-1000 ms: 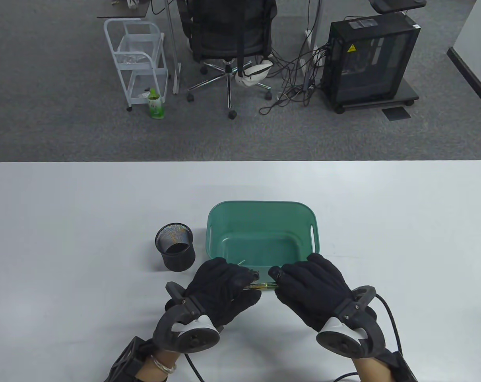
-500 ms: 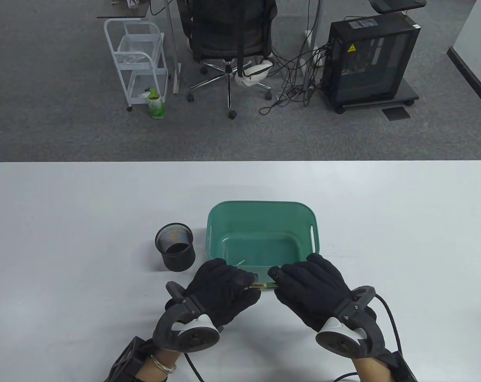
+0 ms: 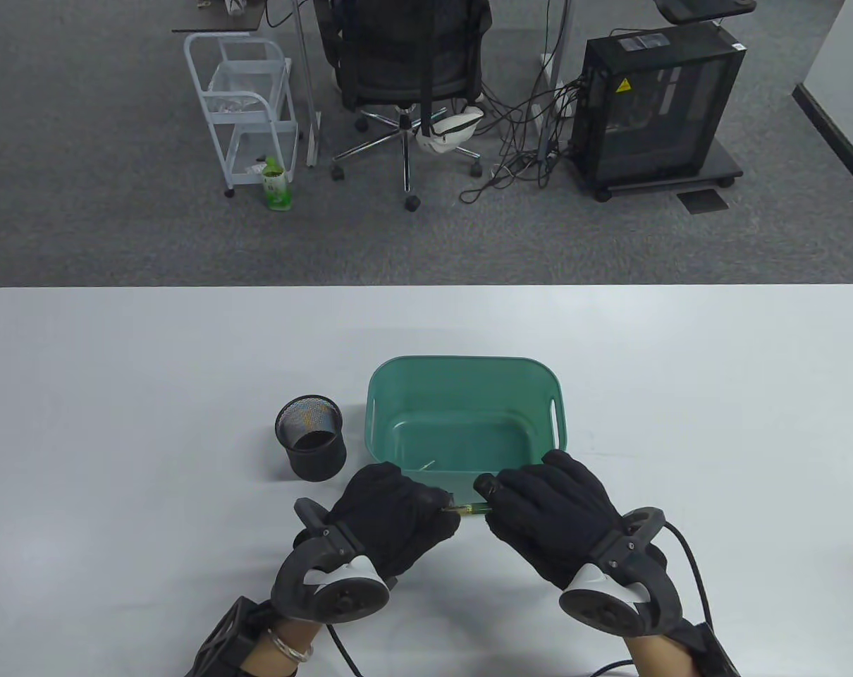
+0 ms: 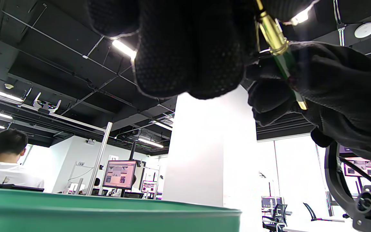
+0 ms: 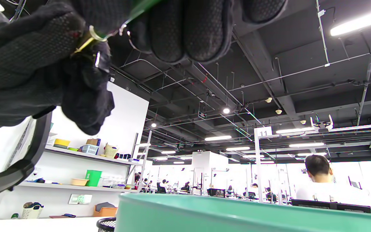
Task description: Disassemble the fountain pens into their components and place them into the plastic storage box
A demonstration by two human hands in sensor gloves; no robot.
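A green fountain pen (image 3: 469, 508) with gold trim lies level between my two hands, just in front of the green plastic box (image 3: 462, 370). My left hand (image 3: 398, 511) grips its left end and my right hand (image 3: 546, 511) grips its right end. In the left wrist view the pen (image 4: 277, 45) shows a gold section and a green barrel running into my right hand (image 4: 333, 96). In the right wrist view a gold ring of the pen (image 5: 90, 35) shows between my right fingers (image 5: 188, 29) and my left hand (image 5: 27, 64). A small pale part (image 3: 426, 465) lies in the box.
A black mesh pen cup (image 3: 311, 437) stands left of the box on the white table (image 3: 116, 423). Beyond the table's far edge are an office chair (image 3: 405, 63), a white cart (image 3: 243, 106) and a computer tower (image 3: 659, 106).
My left hand has shifted slightly down and its fingers have turned a little on the pen's end. My right hand and the pen stay in place.
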